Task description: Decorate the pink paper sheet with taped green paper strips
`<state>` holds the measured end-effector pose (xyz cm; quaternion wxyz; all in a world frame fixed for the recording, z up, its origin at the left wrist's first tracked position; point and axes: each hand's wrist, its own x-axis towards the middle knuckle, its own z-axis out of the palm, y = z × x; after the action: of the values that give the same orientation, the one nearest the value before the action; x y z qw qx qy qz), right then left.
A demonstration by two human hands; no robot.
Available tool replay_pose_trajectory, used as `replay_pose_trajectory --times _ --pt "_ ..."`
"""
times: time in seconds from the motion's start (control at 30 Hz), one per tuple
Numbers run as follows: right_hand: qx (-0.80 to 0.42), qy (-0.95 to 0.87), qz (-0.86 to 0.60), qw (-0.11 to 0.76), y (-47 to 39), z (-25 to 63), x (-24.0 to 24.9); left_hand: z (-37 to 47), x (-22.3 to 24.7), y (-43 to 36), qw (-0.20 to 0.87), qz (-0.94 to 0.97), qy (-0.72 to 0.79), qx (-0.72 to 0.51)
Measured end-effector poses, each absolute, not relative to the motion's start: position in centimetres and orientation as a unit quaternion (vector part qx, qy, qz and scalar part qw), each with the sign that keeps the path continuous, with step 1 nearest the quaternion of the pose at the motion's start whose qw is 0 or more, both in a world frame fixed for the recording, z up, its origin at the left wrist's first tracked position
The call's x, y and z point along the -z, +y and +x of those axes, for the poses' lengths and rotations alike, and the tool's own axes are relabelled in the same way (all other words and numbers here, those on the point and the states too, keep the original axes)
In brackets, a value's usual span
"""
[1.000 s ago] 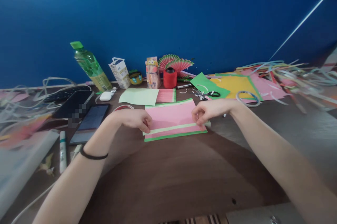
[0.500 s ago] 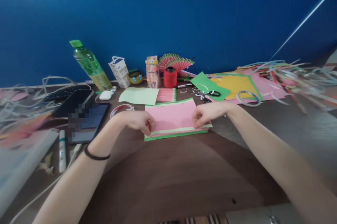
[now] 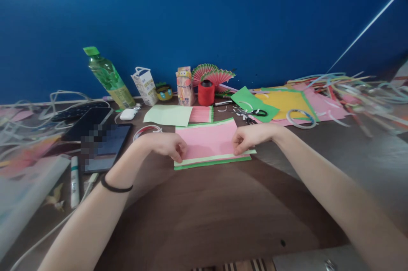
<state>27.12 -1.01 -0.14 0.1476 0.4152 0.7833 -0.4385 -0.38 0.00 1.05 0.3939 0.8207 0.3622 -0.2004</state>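
A sheet of pink paper (image 3: 207, 139) with green edges lies on the dark wooden table. Along its near edge runs a pale green paper strip (image 3: 208, 158), just above the darker green border. My left hand (image 3: 168, 145) is closed at the strip's left end, thumb and fingers pinched together. At the other end, my right hand (image 3: 248, 138) pinches the strip, whose tip sticks out past the sheet's right side. Whether the strip touches the pink sheet all along I cannot tell.
Behind the sheet lie a pale green sheet (image 3: 168, 115), a pleated pink paper (image 3: 202, 114) and scissors (image 3: 255, 112). A tape roll (image 3: 301, 119) sits right. A green bottle (image 3: 110, 80), cartons and a red roll (image 3: 206, 94) stand by the blue wall. A marker (image 3: 75, 182) lies left.
The pale green strip looks slightly lower and flatter against the pink sheet. Both hands keep nearly the same place and the same pinch.
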Motion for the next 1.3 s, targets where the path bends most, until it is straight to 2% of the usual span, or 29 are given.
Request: replay_pose_trajectory --times 0.47,1.3 --pt "0.476 0.747 0.434 0.165 -1.43 26.36 0.38 -0.28 -0.80 -0.13 0.366 0.821 0.385 0.212" --pt "0.461 0.751 0.438 0.176 -1.44 26.36 0.66 0.06 -0.93 -0.55 0.347 0.833 0.385 0.193"
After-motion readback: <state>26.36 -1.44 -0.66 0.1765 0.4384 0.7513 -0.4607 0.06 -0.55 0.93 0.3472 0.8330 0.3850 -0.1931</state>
